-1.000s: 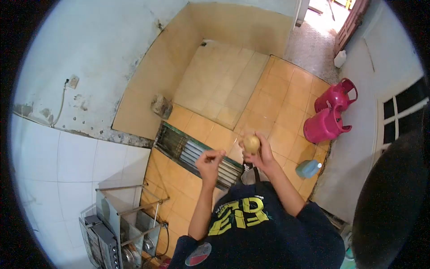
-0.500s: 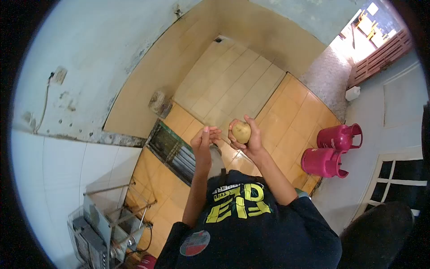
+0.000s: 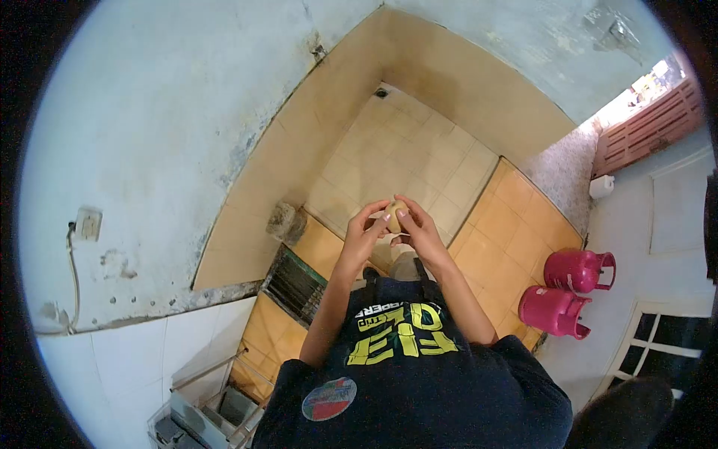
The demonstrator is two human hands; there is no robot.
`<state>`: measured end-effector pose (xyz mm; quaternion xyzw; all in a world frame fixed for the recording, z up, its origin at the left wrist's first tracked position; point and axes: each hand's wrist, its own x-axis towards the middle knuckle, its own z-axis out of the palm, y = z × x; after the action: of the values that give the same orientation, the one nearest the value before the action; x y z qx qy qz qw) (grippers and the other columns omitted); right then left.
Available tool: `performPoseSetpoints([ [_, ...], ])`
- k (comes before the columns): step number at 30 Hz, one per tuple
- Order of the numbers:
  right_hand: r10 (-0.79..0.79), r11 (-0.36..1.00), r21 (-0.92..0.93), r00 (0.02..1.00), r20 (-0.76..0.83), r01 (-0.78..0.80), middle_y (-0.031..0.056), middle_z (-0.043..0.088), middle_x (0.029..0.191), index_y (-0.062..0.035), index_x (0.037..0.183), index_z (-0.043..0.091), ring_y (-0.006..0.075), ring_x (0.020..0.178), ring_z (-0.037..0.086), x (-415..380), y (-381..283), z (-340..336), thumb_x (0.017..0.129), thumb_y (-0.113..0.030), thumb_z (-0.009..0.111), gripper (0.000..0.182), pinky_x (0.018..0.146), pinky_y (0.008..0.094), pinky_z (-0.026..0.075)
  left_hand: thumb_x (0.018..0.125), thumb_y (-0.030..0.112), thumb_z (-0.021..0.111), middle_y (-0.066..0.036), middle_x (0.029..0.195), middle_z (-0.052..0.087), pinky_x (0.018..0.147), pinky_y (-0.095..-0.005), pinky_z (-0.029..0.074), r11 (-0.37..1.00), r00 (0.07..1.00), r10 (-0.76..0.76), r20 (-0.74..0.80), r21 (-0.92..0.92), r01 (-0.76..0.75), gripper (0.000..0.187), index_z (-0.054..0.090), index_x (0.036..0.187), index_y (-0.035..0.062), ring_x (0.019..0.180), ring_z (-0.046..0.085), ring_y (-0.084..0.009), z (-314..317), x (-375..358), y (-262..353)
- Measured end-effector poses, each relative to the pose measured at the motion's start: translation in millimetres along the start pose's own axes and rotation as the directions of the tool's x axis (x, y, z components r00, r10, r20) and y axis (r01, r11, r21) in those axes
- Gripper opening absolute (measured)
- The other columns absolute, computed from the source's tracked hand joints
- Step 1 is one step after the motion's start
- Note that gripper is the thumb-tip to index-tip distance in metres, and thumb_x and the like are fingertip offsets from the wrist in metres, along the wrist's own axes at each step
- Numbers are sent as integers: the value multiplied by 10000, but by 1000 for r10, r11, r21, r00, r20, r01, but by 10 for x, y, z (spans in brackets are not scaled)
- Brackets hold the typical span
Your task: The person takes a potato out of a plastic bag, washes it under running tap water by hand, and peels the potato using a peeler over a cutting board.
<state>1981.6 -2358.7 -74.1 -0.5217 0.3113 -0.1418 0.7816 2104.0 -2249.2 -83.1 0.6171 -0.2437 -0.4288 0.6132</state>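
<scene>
A pale yellow-brown potato [image 3: 394,216] is held up in front of my chest, between both hands. My left hand [image 3: 363,231] is closed on its left side, with the thumb against the near face. On the other side my right hand [image 3: 424,233] grips it too, its thumb pressed on the front and the fingers curled behind. The fingers cover much of the potato. A dark T-shirt [image 3: 464,393] with yellow lettering shows below my forearms.
Two pink gas cylinders [image 3: 573,271] stand by the right wall. A grated floor drain [image 3: 295,285] and a stone-like block [image 3: 286,222] lie left of my hands. At lower left is a metal frame [image 3: 217,419]. A wooden door [image 3: 647,129] stands at upper right.
My left hand, open and apart before, has come in and closed on the potato. The right hand keeps its hold, now with the thumb in front. The camera view has shifted.
</scene>
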Motion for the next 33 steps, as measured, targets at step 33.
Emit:
performPoseSetpoints([
  [33,-153,839,-495,971,184,226,98,701,1010,40,1179,638,150,866,640,6672,-932,304,984,-113,552,262,773,301,532,1038,382,464,-134,1054,630,736,-368,586,496,937,-311,161,-813,304,397,526,1211,31,880,650,-247,-2678,6077,-499],
])
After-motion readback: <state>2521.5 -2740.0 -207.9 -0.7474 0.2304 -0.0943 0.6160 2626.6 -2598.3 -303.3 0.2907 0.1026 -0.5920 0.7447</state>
